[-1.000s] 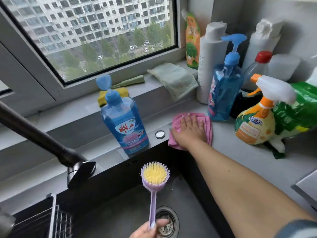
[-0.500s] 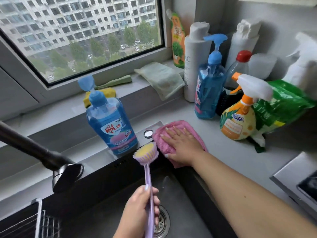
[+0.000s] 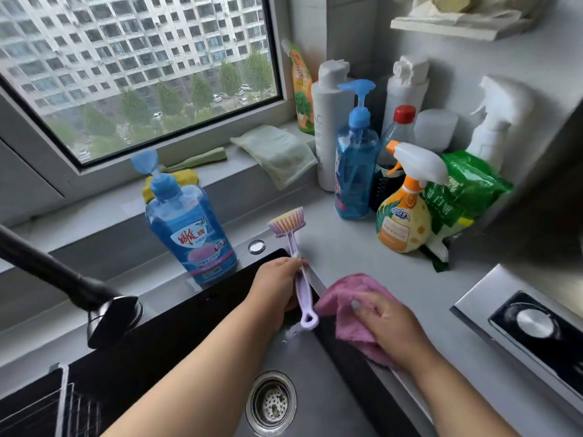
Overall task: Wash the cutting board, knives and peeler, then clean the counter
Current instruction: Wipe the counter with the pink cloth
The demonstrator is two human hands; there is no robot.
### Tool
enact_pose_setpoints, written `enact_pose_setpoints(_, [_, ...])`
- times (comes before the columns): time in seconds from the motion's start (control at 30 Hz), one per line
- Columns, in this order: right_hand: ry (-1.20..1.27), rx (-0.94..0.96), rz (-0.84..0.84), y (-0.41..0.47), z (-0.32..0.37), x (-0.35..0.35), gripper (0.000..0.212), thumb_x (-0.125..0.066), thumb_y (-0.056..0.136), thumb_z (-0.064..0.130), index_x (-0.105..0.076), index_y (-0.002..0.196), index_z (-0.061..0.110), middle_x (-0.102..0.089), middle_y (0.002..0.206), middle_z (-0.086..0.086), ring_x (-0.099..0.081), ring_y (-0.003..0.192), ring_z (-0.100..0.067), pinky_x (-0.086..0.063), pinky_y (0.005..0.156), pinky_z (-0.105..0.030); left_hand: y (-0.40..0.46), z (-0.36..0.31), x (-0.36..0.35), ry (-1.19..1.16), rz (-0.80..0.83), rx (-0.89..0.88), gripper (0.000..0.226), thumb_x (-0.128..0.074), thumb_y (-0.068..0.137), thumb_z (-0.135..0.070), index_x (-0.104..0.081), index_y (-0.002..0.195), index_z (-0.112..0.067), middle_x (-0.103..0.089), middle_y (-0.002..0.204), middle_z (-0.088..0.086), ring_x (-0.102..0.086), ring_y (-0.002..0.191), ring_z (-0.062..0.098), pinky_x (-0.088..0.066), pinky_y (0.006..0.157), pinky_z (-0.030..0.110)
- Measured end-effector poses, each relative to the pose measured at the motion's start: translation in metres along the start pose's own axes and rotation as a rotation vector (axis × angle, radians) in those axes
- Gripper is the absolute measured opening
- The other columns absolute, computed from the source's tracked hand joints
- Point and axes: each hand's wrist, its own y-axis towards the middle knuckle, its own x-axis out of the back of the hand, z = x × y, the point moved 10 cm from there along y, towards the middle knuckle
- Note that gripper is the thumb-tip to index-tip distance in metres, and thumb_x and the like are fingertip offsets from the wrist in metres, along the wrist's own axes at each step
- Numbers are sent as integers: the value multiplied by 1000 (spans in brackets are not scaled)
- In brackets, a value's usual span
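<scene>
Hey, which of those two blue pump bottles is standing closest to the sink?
The wide blue pump bottle with the red-and-white label, at the sink's back edge. The slimmer blue pump bottle stands back among the corner bottles.

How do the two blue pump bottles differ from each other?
The blue bottle by the sink is wide and squat, with a large white and red label; the blue bottle on the counter is slimmer and stands among other bottles. The first stands alone on the sink ledge. Both are upright, with blue pumps and blue liquid.
</scene>
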Motion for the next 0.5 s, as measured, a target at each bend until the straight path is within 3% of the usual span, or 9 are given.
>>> enact_pose_setpoints(0.03, [198, -78, -49, -4, -7, 7, 17, -59, 94, 27, -72, 102, 36, -72, 102, 13, -64, 92, 4, -46, 82, -10, 7, 2, -6, 4, 12, 4, 22, -52, 96, -17, -68, 83, -10, -43, 56, 5, -38, 45, 15, -29, 48, 21])
enact_pose_setpoints(0.1, [576, -217, -168, -12, -18, 17, 20, -58, 94, 26, -73, 104, 17, -75, 96, -4, -70, 96, -17, -53, 91, -31, 20, 5, -18, 7, 27, 9, 23, -54, 97, -23, -66, 81, -11, -42, 61, 8, -35, 50, 16, -27, 52, 25])
enact_pose_setpoints(0.17, [757, -288, -370, -24, -25, 34, 22, -56, 95, 31, -72, 101, 17, -74, 101, -7, -68, 102, -27, -50, 98, -47, 30, 8, -24, 21, 13, 13, 24, -54, 97, -26, -63, 82, -11, -40, 61, 8, -33, 47, 15, -26, 50, 23])
enact_pose_setpoints(0.23, [717, -302, -553, -38, -23, 55, 22, -56, 95, 39, -73, 92, 25, -74, 98, -4, -68, 101, -25, -50, 96, -50, 38, 12, -28, 68, -7, 12, 22, -55, 97, -27, -61, 83, -10, -39, 57, 7, -31, 40, 14, -26, 45, 20])
enact_pose_setpoints(0.33, [749, -317, -654, -53, -7, 71, 27, -51, 96, 42, -69, 99, 21, -70, 92, 1, -65, 88, -18, -54, 82, -37, 44, 15, -39, 168, -15, -15, 27, -57, 96, -25, -59, 77, -6, -40, 51, 7, -31, 35, 14, -26, 38, 16])
enact_pose_setpoints(0.43, [857, -311, -648, -53, 4, 75, 28, -50, 97, 40, -69, 100, 20, -69, 108, -4, -64, 106, -22, -47, 100, -46, 49, 15, -58, 259, -3, -38, 39, -56, 96, -24, -56, 61, -7, -45, 48, 6, -34, 36, 17, -30, 42, 19])
enact_pose_setpoints(0.5, [904, -308, -635, -51, 12, 73, 36, -50, 97, 41, -67, 114, 14, -67, 118, -8, -61, 114, -25, -43, 105, -51, 55, 18, -66, 343, -13, -44, 45, -57, 96, -25, -54, 53, -12, -47, 40, 2, -39, 38, 20, -38, 50, 26])
